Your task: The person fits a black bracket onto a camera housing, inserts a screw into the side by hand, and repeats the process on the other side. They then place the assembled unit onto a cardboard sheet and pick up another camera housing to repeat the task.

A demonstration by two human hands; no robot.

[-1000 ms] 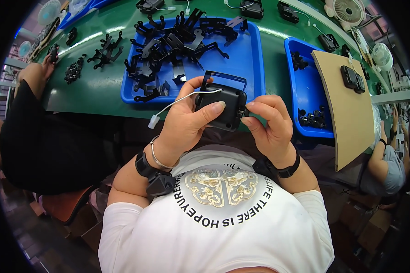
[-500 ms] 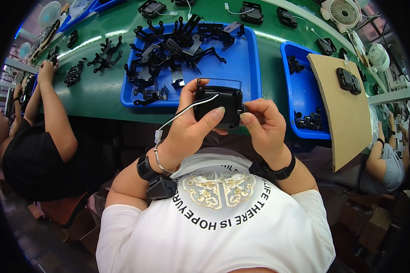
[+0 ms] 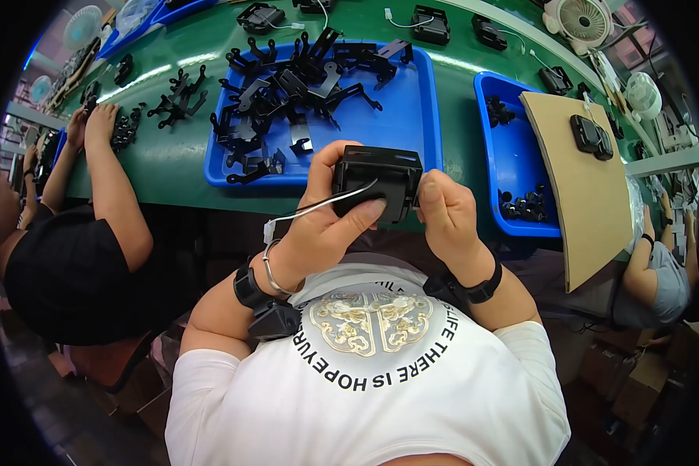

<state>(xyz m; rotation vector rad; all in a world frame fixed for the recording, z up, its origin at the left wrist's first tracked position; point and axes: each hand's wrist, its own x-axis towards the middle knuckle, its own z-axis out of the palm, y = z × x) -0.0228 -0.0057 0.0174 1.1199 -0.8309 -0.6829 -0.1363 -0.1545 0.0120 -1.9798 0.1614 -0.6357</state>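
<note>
My left hand [image 3: 330, 210] is closed around a black box-shaped device [image 3: 392, 194], thumb across its near face. A black U-shaped bracket [image 3: 380, 158] spans the device's far side. From the device a white cable [image 3: 318, 203] runs over my left hand to a small white plug [image 3: 269, 231] hanging by the wrist. My right hand [image 3: 447, 210] is closed at the device's right side, fingers curled in and thumb bent. The small black knob it pinches there is now mostly covered by the fingers.
A blue tray [image 3: 435, 147] of black brackets [image 3: 287, 85] lies beyond my hands. Rightward, another blue tray [image 3: 512, 231] holds small black knobs [image 3: 524, 206], partly under a cardboard sheet [image 3: 575, 194] bearing a device [image 3: 590, 137]. Several cabled devices stand behind. A co-worker's hands [image 3: 93, 124] work at left.
The device has tipped in my left hand, so the bracket's broad face shows. My right fingers have curled tighter at its side. The co-worker's hand on the left has moved rightward toward small parts.
</note>
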